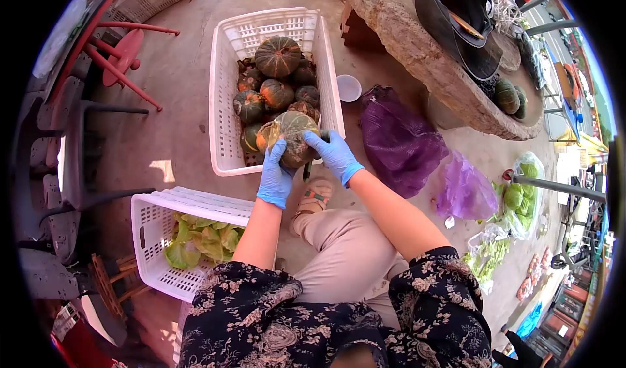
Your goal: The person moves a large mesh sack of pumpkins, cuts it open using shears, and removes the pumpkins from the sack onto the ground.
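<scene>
A mottled green and orange pumpkin (pixel 295 133) is held between my two blue-gloved hands, over the near end of a white plastic crate (pixel 225 107). My left hand (pixel 276 174) grips its lower left side, thumb pointing up. My right hand (pixel 334 156) is closed on its right side, thumb across the skin. A small dark green piece shows below the pumpkin between the hands; I cannot make out what it is. Inside the crate lie several more pumpkins (pixel 278 57), dark green with orange patches.
Another white crate (pixel 147 237) with leafy greens (pixel 202 241) stands at lower left. On the right are a white bowl (pixel 349 88), a purple mesh sack (pixel 398 143), a purple plastic bag (pixel 464 188) and a stone table (pixel 417 51). A red stool (pixel 122 58) and dark chairs are at left.
</scene>
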